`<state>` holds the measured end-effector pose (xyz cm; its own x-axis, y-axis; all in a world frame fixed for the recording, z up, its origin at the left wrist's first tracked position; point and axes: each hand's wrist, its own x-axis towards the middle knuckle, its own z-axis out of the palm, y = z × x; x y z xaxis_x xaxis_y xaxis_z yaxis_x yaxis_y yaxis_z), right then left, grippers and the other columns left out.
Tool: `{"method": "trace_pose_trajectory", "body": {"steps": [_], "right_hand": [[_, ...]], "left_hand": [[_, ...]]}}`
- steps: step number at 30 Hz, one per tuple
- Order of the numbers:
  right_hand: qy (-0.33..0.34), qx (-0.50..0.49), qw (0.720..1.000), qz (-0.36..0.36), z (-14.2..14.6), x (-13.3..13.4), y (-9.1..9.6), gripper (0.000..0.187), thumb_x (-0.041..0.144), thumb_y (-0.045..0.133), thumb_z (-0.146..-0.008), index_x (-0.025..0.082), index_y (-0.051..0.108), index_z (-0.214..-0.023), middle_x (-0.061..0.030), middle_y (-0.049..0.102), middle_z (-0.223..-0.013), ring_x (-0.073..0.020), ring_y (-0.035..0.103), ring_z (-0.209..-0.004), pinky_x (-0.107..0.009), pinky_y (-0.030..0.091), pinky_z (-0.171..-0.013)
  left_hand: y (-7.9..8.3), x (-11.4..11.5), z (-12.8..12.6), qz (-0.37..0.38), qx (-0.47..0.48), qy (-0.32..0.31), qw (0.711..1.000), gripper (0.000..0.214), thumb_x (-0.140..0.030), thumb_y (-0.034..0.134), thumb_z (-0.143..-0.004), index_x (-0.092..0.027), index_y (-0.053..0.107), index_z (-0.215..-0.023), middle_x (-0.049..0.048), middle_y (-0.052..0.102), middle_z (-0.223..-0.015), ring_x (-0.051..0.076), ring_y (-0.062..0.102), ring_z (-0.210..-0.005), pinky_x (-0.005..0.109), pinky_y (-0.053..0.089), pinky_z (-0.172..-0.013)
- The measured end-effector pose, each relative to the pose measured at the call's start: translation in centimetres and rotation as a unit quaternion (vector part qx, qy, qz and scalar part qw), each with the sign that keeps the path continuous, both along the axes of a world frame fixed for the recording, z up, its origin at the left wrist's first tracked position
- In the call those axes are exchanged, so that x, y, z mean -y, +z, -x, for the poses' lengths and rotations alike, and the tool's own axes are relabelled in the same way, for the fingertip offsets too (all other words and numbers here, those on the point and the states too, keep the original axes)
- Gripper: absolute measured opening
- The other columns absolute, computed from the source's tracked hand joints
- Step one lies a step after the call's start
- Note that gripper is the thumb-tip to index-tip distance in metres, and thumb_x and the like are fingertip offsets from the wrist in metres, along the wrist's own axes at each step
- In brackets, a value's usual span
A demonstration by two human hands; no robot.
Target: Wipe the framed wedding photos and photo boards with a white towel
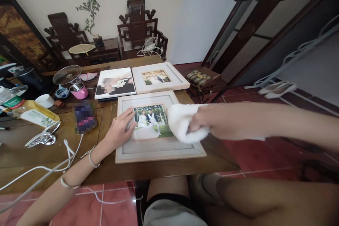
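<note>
A picture frame with a pale wooden border lies flat near the front edge of the wooden table, a wedding photo at its centre. My left hand rests on the frame's left side, fingers stretched out beside the photo. In my right hand is a bunched white cloth, held over the right part of the frame and covering the photo's right edge. Whether the cloth touches the glass I cannot tell. Behind it lie a second picture frame and a photo album.
To the left on the table are a phone on a white cable, a hair claw clip, a yellow bottle on its side and a pink cup. A dark wooden chair stands at the right.
</note>
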<state>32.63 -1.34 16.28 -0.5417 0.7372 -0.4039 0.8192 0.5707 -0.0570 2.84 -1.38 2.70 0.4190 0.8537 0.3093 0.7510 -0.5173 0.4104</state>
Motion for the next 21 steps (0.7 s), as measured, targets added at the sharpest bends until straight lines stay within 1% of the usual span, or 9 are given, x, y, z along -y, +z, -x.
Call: {"method": "trace_pose_trajectory", "body": {"steps": [2, 3, 5, 7, 9, 11, 14, 18, 21], "right_hand": [[-0.011, 0.005, 1.000, 0.008, 0.4, -2.1, 1.0, 0.048, -0.005, 0.040, -0.071, 0.023, 0.074, -0.090, -0.0037, 0.069, -0.079, -0.0147, 0.061, -0.065, -0.028, 0.043, -0.062], [-0.012, 0.009, 1.000, -0.020, 0.7, -3.2, 1.1, 0.049, -0.005, 0.038, -0.072, 0.020, 0.073, -0.097, -0.0057, 0.069, -0.085, -0.0147, 0.061, -0.067, -0.029, 0.043, -0.062], [-0.011, -0.014, 0.988, -0.157, 1.4, -5.1, 0.9, 0.051, -0.004, 0.039, -0.074, 0.018, 0.070, -0.109, -0.0100, 0.069, -0.103, -0.0178, 0.064, -0.075, -0.032, 0.045, -0.066], [0.045, -0.049, 0.960, -0.272, 2.4, -6.4, 0.1, 0.055, -0.003, 0.044, -0.075, 0.018, 0.065, -0.120, -0.0140, 0.060, -0.129, -0.0267, 0.064, -0.100, -0.039, 0.049, -0.078], [0.125, -0.065, 0.936, -0.323, 3.8, -7.1, -0.8, 0.056, -0.003, 0.049, -0.076, 0.018, 0.062, -0.126, -0.0141, 0.047, -0.147, -0.0349, 0.047, -0.128, -0.049, 0.044, -0.095], [0.191, -0.048, 0.928, -0.316, 5.5, -7.2, -1.7, 0.055, -0.002, 0.052, -0.079, 0.018, 0.060, -0.130, -0.0127, 0.038, -0.154, -0.0376, 0.028, -0.142, -0.058, 0.033, -0.106], [0.258, -0.026, 0.930, -0.259, 8.0, -6.8, -3.1, 0.048, 0.004, 0.050, -0.087, 0.015, 0.056, -0.133, -0.0152, 0.039, -0.153, -0.0344, 0.024, -0.145, -0.057, 0.027, -0.110], [0.287, -0.021, 0.940, -0.183, 9.8, -6.4, -4.5, 0.040, 0.004, 0.046, -0.090, 0.011, 0.059, -0.127, -0.0171, 0.055, -0.138, -0.0297, 0.033, -0.140, -0.046, 0.030, -0.109], [0.264, -0.020, 0.954, -0.142, 9.7, -6.5, -4.6, 0.039, 0.002, 0.045, -0.089, 0.010, 0.063, -0.122, -0.0172, 0.065, -0.120, -0.0272, 0.052, -0.123, -0.039, 0.040, -0.096]], "left_hand": [[0.2, 0.1, 0.3, -0.001, -0.004, -0.005, 1.000, 0.045, -0.035, 0.051, -0.095, -0.016, 0.054, -0.136, 0.0161, 0.047, -0.149, 0.029, 0.040, -0.141, 0.052, 0.038, -0.114], [0.2, 0.2, 0.4, -0.003, -0.004, -0.007, 1.000, 0.046, -0.035, 0.053, -0.094, -0.017, 0.053, -0.136, 0.0157, 0.046, -0.150, 0.029, 0.040, -0.141, 0.053, 0.037, -0.113], [0.3, 0.2, 0.5, -0.006, 0.000, -0.009, 1.000, 0.045, -0.033, 0.054, -0.094, -0.018, 0.054, -0.136, 0.0149, 0.046, -0.150, 0.028, 0.040, -0.141, 0.053, 0.038, -0.113], [0.3, 0.2, 0.4, -0.006, 0.003, -0.010, 1.000, 0.045, -0.031, 0.055, -0.093, -0.019, 0.054, -0.136, 0.0143, 0.047, -0.150, 0.028, 0.040, -0.141, 0.053, 0.038, -0.112], [0.2, 0.1, 0.1, -0.005, 0.003, -0.013, 1.000, 0.044, -0.030, 0.055, -0.093, -0.019, 0.054, -0.136, 0.0140, 0.047, -0.149, 0.028, 0.040, -0.141, 0.053, 0.039, -0.111], [0.2, 0.0, -0.5, -0.003, -0.002, -0.016, 1.000, 0.043, -0.028, 0.054, -0.093, -0.018, 0.055, -0.134, 0.0139, 0.051, -0.146, 0.029, 0.041, -0.141, 0.053, 0.040, -0.110], [0.1, -0.2, -1.6, 0.005, -0.015, -0.004, 1.000, 0.039, -0.029, 0.055, -0.092, -0.017, 0.060, -0.129, 0.0145, 0.061, -0.136, 0.031, 0.050, -0.133, 0.052, 0.045, -0.105], [-0.2, -0.3, -2.4, 0.018, -0.032, 0.019, 0.999, 0.031, -0.032, 0.057, -0.091, -0.019, 0.068, -0.117, 0.0134, 0.071, -0.115, 0.030, 0.065, -0.110, 0.046, 0.051, -0.094], [-0.1, -0.3, -2.1, 0.015, -0.026, 0.007, 1.000, 0.026, -0.029, 0.056, -0.091, -0.020, 0.069, -0.112, 0.0129, 0.071, -0.113, 0.030, 0.063, -0.112, 0.045, 0.052, -0.094]]}}
